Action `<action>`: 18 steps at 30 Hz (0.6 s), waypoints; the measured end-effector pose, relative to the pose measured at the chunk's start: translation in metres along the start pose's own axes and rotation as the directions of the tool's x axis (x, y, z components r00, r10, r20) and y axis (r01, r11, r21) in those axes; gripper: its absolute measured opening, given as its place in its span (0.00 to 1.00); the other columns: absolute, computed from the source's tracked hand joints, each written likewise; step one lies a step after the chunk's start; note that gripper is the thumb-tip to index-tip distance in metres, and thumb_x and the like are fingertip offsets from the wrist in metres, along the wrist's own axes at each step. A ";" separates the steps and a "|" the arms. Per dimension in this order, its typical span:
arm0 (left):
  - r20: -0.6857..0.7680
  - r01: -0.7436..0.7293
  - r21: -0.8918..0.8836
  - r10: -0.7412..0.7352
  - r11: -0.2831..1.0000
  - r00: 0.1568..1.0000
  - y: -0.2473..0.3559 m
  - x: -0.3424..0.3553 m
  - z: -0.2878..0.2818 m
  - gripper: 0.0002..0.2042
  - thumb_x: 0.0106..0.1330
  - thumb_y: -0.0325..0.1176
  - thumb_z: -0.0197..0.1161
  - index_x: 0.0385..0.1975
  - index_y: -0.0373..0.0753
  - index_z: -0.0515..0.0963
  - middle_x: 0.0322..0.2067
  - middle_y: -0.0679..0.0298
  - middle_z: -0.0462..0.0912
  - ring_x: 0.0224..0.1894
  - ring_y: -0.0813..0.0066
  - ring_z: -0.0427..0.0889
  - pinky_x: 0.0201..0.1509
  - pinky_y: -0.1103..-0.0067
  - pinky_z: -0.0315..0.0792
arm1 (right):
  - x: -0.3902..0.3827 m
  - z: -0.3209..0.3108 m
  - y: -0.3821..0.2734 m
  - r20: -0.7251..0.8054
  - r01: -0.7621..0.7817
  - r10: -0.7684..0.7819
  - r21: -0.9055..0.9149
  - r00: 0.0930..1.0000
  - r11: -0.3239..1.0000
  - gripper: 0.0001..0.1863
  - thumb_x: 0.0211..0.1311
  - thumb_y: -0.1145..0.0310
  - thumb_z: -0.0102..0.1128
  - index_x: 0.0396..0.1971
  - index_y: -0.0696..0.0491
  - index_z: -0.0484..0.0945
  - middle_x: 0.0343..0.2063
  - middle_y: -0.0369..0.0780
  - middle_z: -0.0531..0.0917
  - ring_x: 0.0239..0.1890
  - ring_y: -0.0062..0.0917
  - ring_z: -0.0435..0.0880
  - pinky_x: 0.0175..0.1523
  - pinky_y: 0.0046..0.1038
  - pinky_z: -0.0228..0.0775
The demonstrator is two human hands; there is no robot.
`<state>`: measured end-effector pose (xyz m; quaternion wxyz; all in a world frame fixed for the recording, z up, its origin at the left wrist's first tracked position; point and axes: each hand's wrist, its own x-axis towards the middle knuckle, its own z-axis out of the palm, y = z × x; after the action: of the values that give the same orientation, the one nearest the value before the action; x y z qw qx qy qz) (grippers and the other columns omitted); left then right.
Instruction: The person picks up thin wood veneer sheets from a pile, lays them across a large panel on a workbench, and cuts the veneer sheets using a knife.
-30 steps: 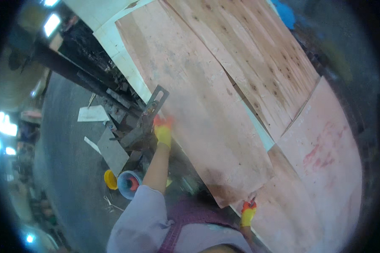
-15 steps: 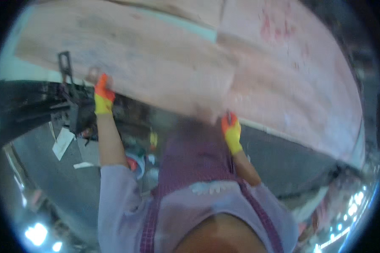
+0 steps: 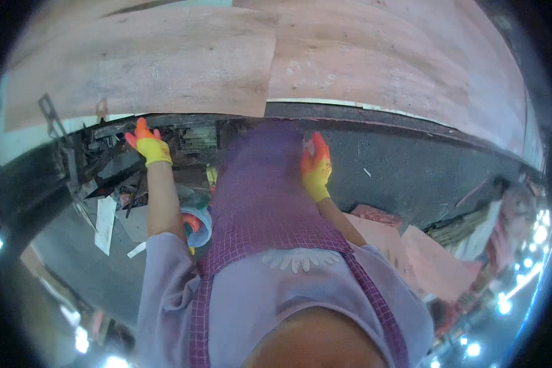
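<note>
A person in yellow-and-orange gloves stands at thin, pinkish wood sheets. The left grip (image 3: 151, 146) has its fingers spread and appears to hold nothing; its tips come close to the front edge of the left-hand sheet (image 3: 147, 67), though contact cannot be told. The right grip (image 3: 316, 168) bends its fingers beside the purple apron (image 3: 267, 202); whether anything sits inside them cannot be made out.

The left-hand sheet lies beyond the left grip, its near corner jutting out between the two grips, past the edge of the right-hand sheet (image 3: 362, 61). That overhang looks like the weak point: a brush from the apron or a sleeve could split the corner or push the sheet askew. Left of the left grip stands a dark metal bracket (image 3: 70, 162), which could snag the glove on a careless sideways reach. Below the same grip, a pale bucket (image 3: 206, 232) and a scrap strip (image 3: 105, 224) could trip a foot stepping that way.
</note>
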<state>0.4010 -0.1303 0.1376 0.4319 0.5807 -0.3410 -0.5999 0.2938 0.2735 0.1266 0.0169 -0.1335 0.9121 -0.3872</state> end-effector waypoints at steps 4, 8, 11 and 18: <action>0.022 -0.026 0.133 0.024 0.991 0.999 -0.042 -0.027 -0.021 0.43 0.49 0.31 0.65 0.63 0.52 0.43 0.62 0.65 0.53 0.57 0.71 0.60 0.44 0.71 0.63 | -0.006 -0.012 0.020 -0.189 -0.141 0.153 0.075 0.970 0.987 0.22 0.54 0.74 0.54 0.51 0.58 0.66 0.44 0.49 0.74 0.46 0.40 0.74 0.48 0.33 0.67; -0.013 0.036 0.159 -0.035 0.987 0.999 -0.049 -0.033 -0.055 0.43 0.49 0.32 0.65 0.62 0.52 0.43 0.57 0.65 0.60 0.49 0.72 0.67 0.40 0.73 0.65 | 0.000 -0.027 0.032 -0.305 -0.207 0.264 0.206 0.915 0.956 0.20 0.57 0.70 0.52 0.49 0.59 0.68 0.43 0.48 0.75 0.44 0.35 0.76 0.48 0.30 0.67; 0.000 0.032 0.156 -0.032 0.987 0.999 -0.038 -0.035 -0.079 0.44 0.49 0.32 0.64 0.63 0.53 0.41 0.54 0.64 0.65 0.49 0.69 0.68 0.41 0.72 0.65 | 0.006 -0.035 0.049 -0.309 -0.232 0.316 0.279 0.897 0.932 0.18 0.58 0.68 0.51 0.48 0.59 0.69 0.41 0.46 0.76 0.43 0.31 0.76 0.48 0.28 0.66; 0.040 0.040 0.027 -0.041 0.999 0.998 -0.011 -0.002 -0.155 0.39 0.56 0.32 0.60 0.63 0.56 0.42 0.51 0.61 0.69 0.50 0.63 0.69 0.46 0.70 0.66 | 0.021 -0.021 0.035 -0.325 -0.191 0.334 0.400 0.885 0.896 0.14 0.60 0.73 0.52 0.46 0.58 0.71 0.39 0.38 0.77 0.42 0.18 0.72 0.48 0.21 0.64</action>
<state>0.5537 -0.1099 0.1141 0.4051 0.5808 -0.3457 -0.6157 0.2621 0.3063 0.1177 -0.0859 0.0774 0.8214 -0.5585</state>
